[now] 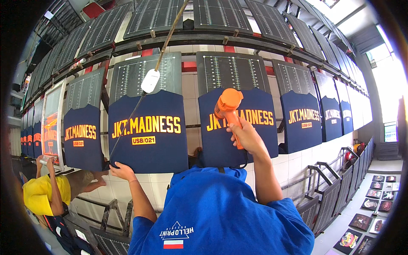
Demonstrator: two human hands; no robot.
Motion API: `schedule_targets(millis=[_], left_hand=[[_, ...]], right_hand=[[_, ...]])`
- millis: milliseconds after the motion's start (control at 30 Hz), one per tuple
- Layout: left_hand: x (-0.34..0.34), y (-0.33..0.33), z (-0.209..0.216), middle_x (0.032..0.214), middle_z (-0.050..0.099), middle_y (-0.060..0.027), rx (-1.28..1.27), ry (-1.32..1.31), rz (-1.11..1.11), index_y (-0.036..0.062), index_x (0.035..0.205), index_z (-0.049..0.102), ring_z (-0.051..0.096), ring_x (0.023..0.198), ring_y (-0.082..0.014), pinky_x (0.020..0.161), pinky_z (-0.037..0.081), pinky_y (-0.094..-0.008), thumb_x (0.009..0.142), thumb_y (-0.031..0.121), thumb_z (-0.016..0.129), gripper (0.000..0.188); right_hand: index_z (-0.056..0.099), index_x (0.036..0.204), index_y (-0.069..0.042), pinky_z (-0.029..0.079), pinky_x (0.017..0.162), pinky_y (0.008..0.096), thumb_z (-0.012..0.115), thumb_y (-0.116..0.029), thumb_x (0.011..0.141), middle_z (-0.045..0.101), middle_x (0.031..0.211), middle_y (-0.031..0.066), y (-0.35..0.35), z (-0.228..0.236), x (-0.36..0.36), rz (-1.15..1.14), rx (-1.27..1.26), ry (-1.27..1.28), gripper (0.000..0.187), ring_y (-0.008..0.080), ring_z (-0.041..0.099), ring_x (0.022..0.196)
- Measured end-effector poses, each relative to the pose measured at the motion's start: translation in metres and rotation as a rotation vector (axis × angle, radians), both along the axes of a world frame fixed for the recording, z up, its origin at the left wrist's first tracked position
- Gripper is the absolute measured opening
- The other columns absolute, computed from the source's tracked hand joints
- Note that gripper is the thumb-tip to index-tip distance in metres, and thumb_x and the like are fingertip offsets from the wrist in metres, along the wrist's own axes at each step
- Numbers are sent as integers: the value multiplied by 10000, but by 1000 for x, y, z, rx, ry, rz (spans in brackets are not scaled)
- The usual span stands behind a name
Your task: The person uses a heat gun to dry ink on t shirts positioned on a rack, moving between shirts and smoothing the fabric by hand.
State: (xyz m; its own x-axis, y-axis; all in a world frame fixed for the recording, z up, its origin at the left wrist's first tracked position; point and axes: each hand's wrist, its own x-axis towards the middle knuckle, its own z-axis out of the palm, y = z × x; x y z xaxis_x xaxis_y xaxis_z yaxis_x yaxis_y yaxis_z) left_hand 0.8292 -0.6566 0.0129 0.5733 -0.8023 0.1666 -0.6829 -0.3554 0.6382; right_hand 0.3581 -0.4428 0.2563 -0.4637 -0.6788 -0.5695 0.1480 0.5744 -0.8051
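Note:
My right hand (248, 138) is wrapped round the handle of an orange hair dryer (230, 100). The dryer is over the print of a navy T-shirt (259, 102) stretched on a dark printing board. To the left, my left hand (122, 171) is at the lower left corner of another navy T-shirt (148, 155). Its fingers close at the end of a thin black cord (126, 134), which slants across this shirt from a white socket block (150, 80). Both shirts carry yellow-orange lettering. The fingertips are small in view, partly hidden by the shirt's edge.
More navy shirts (299, 142) lie on the row of boards to both sides. Behind runs a second row of marked black boards (223, 17). At left, a person in a yellow shirt (46, 193) holds a printing screen frame (60, 127). Metal racks (325, 199) stand lower right.

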Motion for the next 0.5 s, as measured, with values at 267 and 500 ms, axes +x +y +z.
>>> schedule_targets(millis=[267,500], left_hand=[[0,0,-1,1420,370,-277,11,0,7,-58,1446,384,405,1299,-421,1080,374,-468,1026,331,431,575],[-1,1,2,1421,367,-282,12,6,5,-71,1452,370,405,1301,-423,1080,376,-471,1026,338,425,593]], right_hand=[[526,1206,15,500,534,243,553,-236,988,612,932,49,10,12,5,24,54,-42,333,87,562,655],[512,1269,25,499,518,238,554,-232,989,630,930,59,21,15,9,70,64,-43,382,91,566,620]])
